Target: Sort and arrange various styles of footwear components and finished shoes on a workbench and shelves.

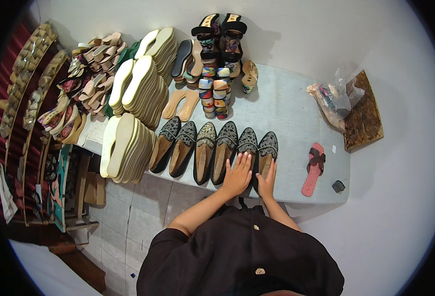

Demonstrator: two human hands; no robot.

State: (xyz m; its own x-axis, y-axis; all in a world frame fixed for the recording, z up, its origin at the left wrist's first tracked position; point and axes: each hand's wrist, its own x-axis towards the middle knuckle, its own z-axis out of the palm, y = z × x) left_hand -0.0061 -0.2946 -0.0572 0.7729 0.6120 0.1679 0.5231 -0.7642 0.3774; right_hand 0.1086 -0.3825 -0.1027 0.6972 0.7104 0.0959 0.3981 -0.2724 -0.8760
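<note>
Grey and slightly worn, the worktable fills the middle of the frame against a pale wall, with tiled floor at lower left. Nearest, at centre bottom, the left hand lies flat, fingers spread, on the heel end of a black embroidered flat; nothing is gripped. Just beside it, the right hand rests open on the neighbouring flat, palm down, not closed on it. Both shoes form the right end of a row of six flats along the table's near edge. Right of centre lies a single pink sandal with a small dark block near it. Left of the row stand stacks of cream insoles. Farther up, patterned wedge heels and black sandals stand at top centre; a plastic bag and brown board sit at upper right.
</note>
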